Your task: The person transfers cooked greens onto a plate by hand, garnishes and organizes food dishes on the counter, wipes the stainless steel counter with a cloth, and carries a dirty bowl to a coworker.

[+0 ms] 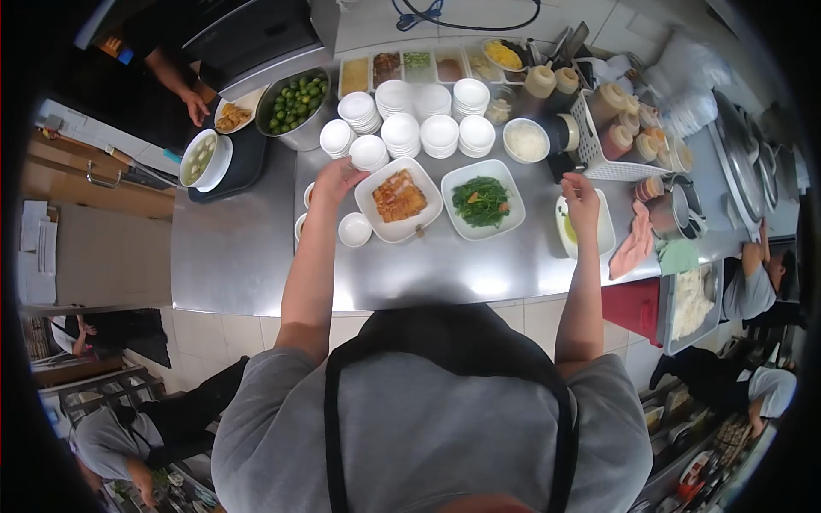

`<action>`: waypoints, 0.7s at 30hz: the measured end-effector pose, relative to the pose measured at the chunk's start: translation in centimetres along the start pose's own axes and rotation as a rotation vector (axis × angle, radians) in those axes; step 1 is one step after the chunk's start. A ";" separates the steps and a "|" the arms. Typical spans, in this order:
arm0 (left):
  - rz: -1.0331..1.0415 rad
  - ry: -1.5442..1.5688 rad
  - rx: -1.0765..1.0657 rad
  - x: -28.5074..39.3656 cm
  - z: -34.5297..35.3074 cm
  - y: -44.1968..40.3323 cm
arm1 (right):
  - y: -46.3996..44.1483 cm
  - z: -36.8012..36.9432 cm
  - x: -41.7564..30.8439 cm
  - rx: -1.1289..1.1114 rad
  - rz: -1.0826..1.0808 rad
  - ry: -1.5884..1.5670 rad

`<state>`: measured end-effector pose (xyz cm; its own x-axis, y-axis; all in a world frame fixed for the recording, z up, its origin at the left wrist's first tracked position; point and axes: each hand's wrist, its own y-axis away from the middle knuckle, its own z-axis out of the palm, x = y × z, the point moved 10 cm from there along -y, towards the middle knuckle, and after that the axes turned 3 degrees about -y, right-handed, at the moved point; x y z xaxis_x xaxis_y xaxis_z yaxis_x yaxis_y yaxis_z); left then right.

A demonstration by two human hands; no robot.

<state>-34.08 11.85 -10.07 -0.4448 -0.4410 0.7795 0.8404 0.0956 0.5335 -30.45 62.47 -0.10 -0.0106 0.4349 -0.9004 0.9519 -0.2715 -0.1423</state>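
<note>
My left hand (339, 181) has its fingers closed at the near edge of a small white sauce dish (369, 152) in the front row of stacks. Just right of it stands a square white bowl (366, 197) of sliced, browned food (399, 198). A second white bowl (453, 224) holds cooked leafy greens (481, 202). My right hand (581, 198) hovers over a white dish (605, 229) with yellow-green liquid in it. Its fingers are pinched together, and what they hold, if anything, is too small to see. One single sauce dish (355, 230) lies near my left forearm.
Several sauce dish stacks (440, 132) line the steel counter (410, 282). A pot of green citrus (295, 107) and a soup bowl (205, 161) are left. Rice (526, 141), a bottle basket (590, 137) and a pink cloth (634, 243) are right. Another person's hand (196, 108) is at upper left.
</note>
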 end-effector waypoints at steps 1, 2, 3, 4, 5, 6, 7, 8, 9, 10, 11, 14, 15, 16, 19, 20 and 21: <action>-0.003 -0.005 0.000 0.1 0.0 -0.6 | 0.0 0.5 0.5 -0.025 -0.005 -0.002; 0.009 0.031 0.032 0.5 0.0 -0.7 | 0.2 1.1 0.4 -0.053 -0.010 -0.004; 0.021 0.068 0.066 0.6 -0.3 -0.6 | 0.3 1.5 0.5 -0.069 0.013 0.008; 0.020 0.065 0.069 0.5 -0.2 -0.4 | 0.5 2.0 0.5 -0.071 0.017 0.005; 0.078 0.108 0.086 1.0 -0.1 -0.2 | 0.5 2.8 0.0 -0.103 -0.026 0.051; 0.138 0.151 0.102 1.6 -0.2 0.2 | 0.6 3.5 -0.3 -0.135 -0.072 0.097; 0.142 0.151 0.106 1.6 -0.2 0.6 | 0.7 3.9 -0.3 -0.138 -0.074 0.094; 0.161 0.121 0.153 1.5 -0.8 1.3 | 1.0 5.0 -0.1 -0.209 -0.089 0.137; 0.180 0.093 0.204 1.4 -1.5 2.1 | 1.1 6.1 0.2 -0.285 -0.108 0.181; 0.186 0.099 0.216 1.2 -2.4 3.2 | 1.2 6.6 0.7 -0.297 -0.116 0.178; 0.225 -0.132 0.197 2.0 -2.4 5.7 | 1.6 7.4 2.0 -0.343 -0.087 0.246; 0.030 -0.647 0.171 -0.4 -3.3 11.8 | 3.4 9.1 3.7 -0.518 0.044 0.259; -0.062 -0.784 0.200 -2.4 -3.2 13.7 | 4.5 10.0 4.4 -0.635 0.152 0.207; -0.012 -0.867 -0.100 -5.9 -2.8 13.8 | 5.3 10.2 3.8 -0.654 0.179 0.100; -0.225 -0.544 -0.135 -12.5 0.7 16.7 | 6.5 11.6 5.4 -0.649 0.321 -0.261; -0.203 -0.321 -0.129 -13.4 2.3 16.8 | 6.9 11.7 5.1 -0.669 0.422 -0.325; -0.213 -0.119 -0.125 -14.1 3.3 16.0 | 7.1 11.7 5.6 -0.666 0.461 -0.364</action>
<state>-15.37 22.55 -11.45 -0.6428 -0.3306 0.6910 0.7522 -0.1021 0.6509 -27.29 52.96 -10.96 0.4287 0.0749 -0.9003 0.8652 0.2530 0.4330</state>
